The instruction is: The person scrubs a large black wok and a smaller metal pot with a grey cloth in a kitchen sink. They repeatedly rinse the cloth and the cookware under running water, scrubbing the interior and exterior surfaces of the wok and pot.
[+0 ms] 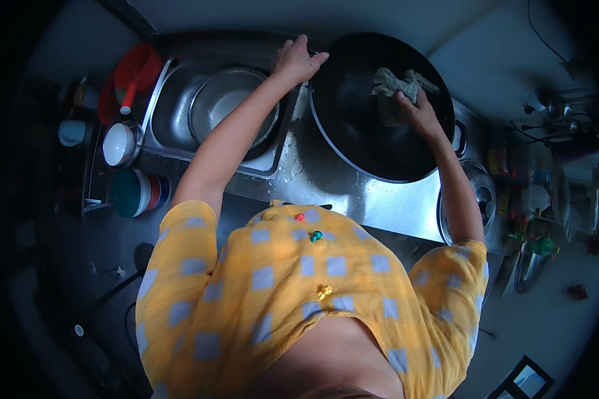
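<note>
A large black wok (pixel 349 134) rests tilted on the steel counter, its dark inside facing me. My left hand (pixel 297 62) grips it at its left side, the thumb reaching to the rim; whatever part lies under the palm is hidden. Inside the wok, my right hand (pixel 419 112) holds a crumpled grey-green cloth (pixel 395 84) against the inner surface. A loop handle (pixel 460 138) sticks out on the wok's right side. Left of the wok, a round metal basin (pixel 224 97) sits in the steel sink (pixel 167 112), partly behind my left forearm.
Water drops dot the steel counter (pixel 299 159). A red dipper (pixel 135 67), a white bowl (pixel 119 144) and a green-lidded tub (pixel 130 192) stand left of the sink. Beside my right forearm lies a round pot lid (pixel 479 187). Utensils (pixel 554 109) hang on the right wall.
</note>
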The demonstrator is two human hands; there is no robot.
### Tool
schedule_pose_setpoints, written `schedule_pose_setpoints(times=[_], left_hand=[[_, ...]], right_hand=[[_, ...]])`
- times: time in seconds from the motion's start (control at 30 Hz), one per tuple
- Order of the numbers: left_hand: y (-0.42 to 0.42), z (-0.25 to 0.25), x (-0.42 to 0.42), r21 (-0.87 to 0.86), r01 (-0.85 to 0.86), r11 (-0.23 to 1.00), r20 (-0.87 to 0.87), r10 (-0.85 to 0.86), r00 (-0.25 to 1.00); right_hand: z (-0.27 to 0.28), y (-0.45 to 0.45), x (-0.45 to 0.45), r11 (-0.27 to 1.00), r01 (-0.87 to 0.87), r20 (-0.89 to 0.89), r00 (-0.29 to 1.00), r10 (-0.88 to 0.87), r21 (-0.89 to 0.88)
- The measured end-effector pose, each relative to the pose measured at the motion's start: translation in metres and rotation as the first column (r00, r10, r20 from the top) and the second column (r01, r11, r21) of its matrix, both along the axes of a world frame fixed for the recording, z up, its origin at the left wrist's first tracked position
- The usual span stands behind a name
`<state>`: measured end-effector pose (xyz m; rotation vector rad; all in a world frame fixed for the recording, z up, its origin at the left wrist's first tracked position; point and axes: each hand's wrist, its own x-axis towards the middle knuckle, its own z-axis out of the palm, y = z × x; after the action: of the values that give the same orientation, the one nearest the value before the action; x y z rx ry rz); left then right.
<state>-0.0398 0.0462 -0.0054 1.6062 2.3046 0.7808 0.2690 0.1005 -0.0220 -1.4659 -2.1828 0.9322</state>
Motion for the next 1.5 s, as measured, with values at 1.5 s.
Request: schedule_pose_setpoints(times=[1.5], left_hand=[[0.008, -0.016, 0.023, -0.002, -0.18, 0.984, -0.226, 0.175, 0.958]], right_hand=[[-0.031, -0.076, -0.063, 0.739, -0.63, 0.341, 0.659, 0.671, -0.237]])
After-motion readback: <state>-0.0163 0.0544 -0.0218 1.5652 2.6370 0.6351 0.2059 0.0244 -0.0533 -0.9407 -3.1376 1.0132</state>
